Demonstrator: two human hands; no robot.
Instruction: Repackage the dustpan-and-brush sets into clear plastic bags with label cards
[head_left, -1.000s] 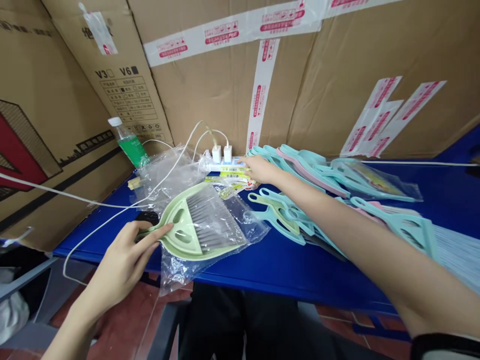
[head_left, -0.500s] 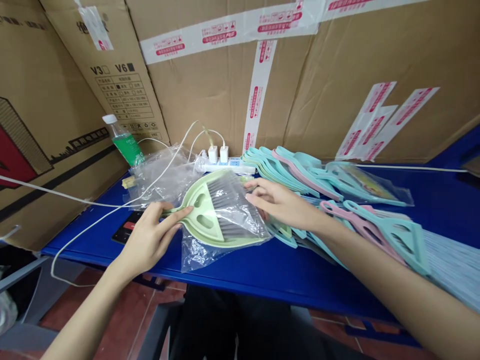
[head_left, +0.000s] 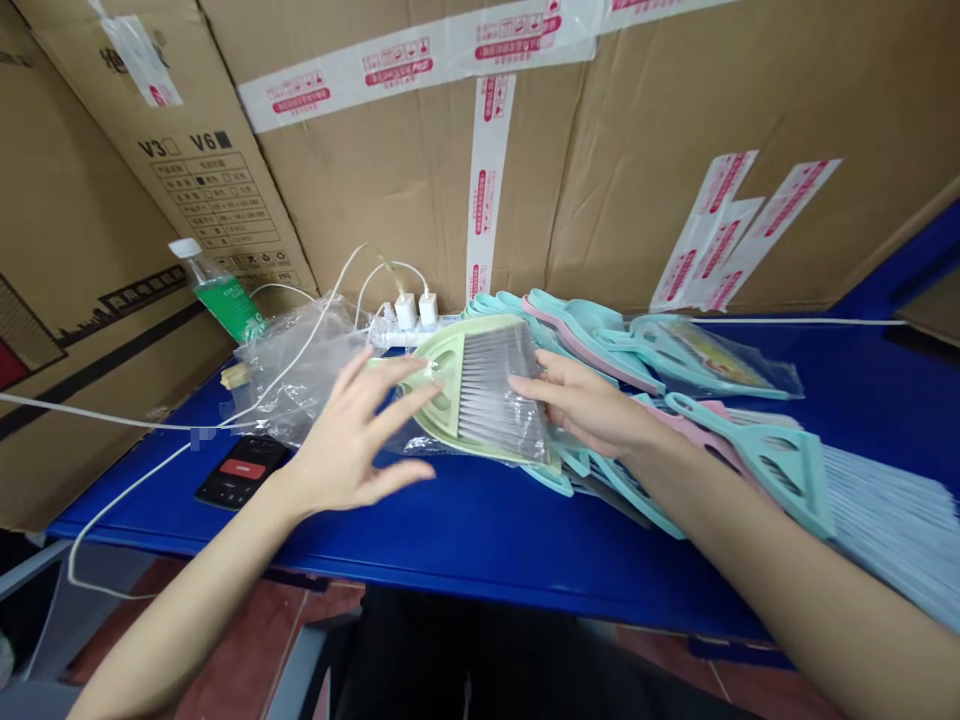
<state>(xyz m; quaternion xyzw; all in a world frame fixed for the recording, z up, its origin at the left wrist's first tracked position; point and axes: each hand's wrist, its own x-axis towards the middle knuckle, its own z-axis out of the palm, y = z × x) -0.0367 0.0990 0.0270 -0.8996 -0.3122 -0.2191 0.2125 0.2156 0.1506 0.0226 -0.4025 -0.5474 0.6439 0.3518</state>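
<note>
A pale green plastic dustpan [head_left: 441,362] with a grey-bristled brush [head_left: 491,385] lying in it stands tilted above the blue table, wrapped in a clear plastic bag. My right hand [head_left: 581,400] grips its right side through the plastic. Just left of it, my left hand [head_left: 352,430] hangs with fingers spread, its fingertips at or very near the dustpan's left edge. I cannot tell whether they touch. The dustpan's handle is mostly hidden behind my left hand.
Teal and pink dustpans lie piled [head_left: 592,325] behind and right of my hands, with brushes [head_left: 780,470] at right. A black phone [head_left: 241,470] rests on the blue table [head_left: 450,540]. Behind stand a loose plastic bag [head_left: 300,370], a power strip [head_left: 409,332], a water bottle [head_left: 217,290] and cardboard boxes [head_left: 390,190].
The wrapped dustpan has risen and turned more upright, shifting toward the wall. My left hand has let go of its handle and spread its fingers. My right hand now grips its side.
</note>
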